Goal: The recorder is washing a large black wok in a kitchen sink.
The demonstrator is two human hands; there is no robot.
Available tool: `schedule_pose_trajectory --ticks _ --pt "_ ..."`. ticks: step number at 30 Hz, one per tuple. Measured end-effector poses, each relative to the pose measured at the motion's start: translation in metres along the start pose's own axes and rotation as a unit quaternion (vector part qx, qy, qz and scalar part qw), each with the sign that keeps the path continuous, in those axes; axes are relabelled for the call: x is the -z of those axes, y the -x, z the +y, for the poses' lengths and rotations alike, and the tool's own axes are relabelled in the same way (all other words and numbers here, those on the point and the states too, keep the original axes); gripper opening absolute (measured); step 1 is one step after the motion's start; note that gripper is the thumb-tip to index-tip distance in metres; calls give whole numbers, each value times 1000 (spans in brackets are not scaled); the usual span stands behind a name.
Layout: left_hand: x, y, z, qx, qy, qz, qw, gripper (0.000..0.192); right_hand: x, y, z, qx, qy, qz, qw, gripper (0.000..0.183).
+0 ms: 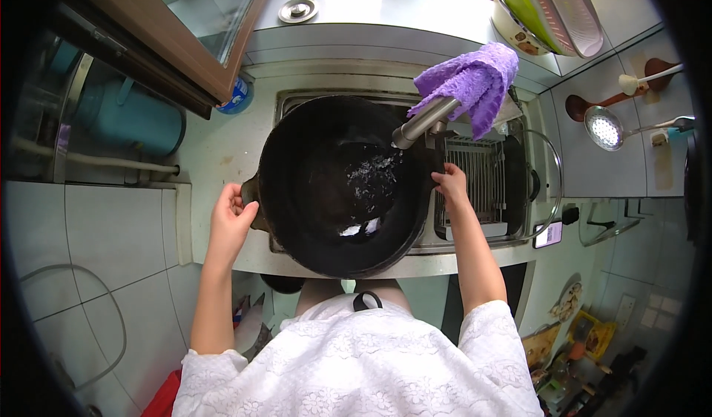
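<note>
A large black wok (311, 194) rests over the left part of the sink, its mouth facing up. My left hand (231, 216) grips its left side handle, thumb on top. On the far side, my right hand (451, 183) holds the right handle, which is partly hidden by the fingers and the faucet. Water runs from the metal faucet (421, 123) into the wok and splashes right of its middle. A shallow pool with bright reflections lies in the bottom. Over the faucet's top hangs a purple cloth (473, 83).
Beside the wok, a metal drain rack (475, 186) sits in the right basin, with a glass lid (550, 183) leaning there. A phone (548, 234) lies on the counter. Ladles and a skimmer (604, 128) hang on the right wall. An open window frame (222, 83) juts in at left.
</note>
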State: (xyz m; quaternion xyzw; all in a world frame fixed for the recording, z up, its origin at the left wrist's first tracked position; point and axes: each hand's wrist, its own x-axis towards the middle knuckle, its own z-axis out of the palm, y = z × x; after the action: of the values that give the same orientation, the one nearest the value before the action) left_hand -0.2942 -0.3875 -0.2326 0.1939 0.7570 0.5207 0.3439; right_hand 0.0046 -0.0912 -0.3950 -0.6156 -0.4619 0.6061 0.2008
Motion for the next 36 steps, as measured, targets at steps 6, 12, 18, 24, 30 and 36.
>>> schedule_pose_trajectory --ticks 6,12,18,24,30,36 --pt "28 4 -62 -22 -27 4 999 13 3 45 -9 56 -18 3 998 22" --pt "24 -46 -141 84 40 52 994 16 9 94 -79 216 151 31 964 28" --pt "7 -76 -131 164 -33 10 986 15 25 115 -103 188 257 43 947 26" --pt "22 -94 -77 104 -201 -24 974 17 40 76 -34 24 105 -1 994 26" --pt "25 -70 -17 -9 -197 -26 980 12 29 55 15 -63 23 -24 997 24" --pt "39 -56 -50 1 -45 -3 999 12 18 72 -5 -17 -25 -10 999 23"
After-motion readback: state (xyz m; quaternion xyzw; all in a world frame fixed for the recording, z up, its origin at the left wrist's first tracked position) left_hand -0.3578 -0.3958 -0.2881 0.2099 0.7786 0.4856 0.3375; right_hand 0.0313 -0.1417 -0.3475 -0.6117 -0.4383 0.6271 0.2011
